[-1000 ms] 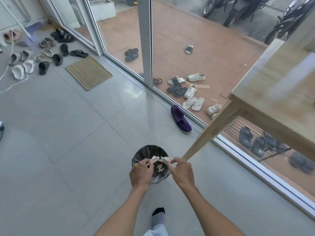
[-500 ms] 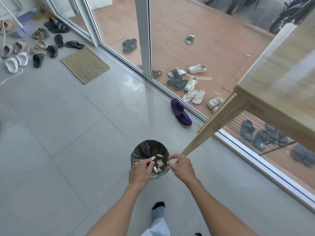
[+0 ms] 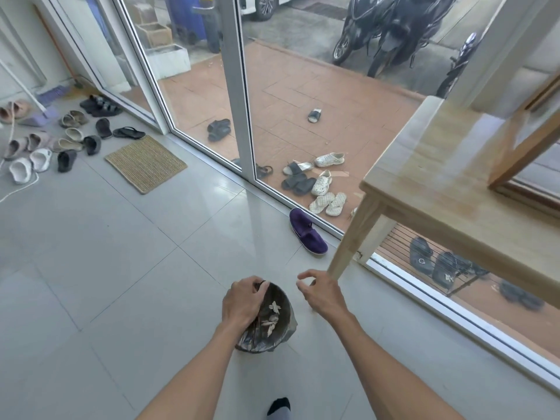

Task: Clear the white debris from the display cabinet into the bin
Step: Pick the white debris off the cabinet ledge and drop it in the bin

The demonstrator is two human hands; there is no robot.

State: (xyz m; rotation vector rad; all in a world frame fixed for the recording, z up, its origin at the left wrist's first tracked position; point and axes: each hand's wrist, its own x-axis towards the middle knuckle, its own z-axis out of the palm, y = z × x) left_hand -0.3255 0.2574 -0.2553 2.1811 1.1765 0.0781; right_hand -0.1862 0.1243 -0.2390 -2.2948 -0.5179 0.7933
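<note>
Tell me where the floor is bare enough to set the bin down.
Bare tile runs left of the bin up to the woven mat, and between bin and purple shoe. Crowded: the shoe pile far left, and the table leg beside the right hand.

Looks like a home entryway: grey tiled floor (image 3: 91, 253), doormat (image 3: 145, 163), loads of shoes (image 3: 45, 147) far left by the glass doors (image 3: 194, 95), scooters (image 3: 391, 28) parked outside.

You see pale grey glossy floor tiles (image 3: 91, 237) with thin darker grout lines. The bin (image 3: 280, 324) wears a black liner, and white debris (image 3: 272, 313) lies inside it. Far left sits a tan woven mat (image 3: 145, 163). A deep purple slipper (image 3: 307, 231) lies by the white door frame (image 3: 239, 95). At right, the surface (image 3: 454, 165) is light wood-grain.
</note>
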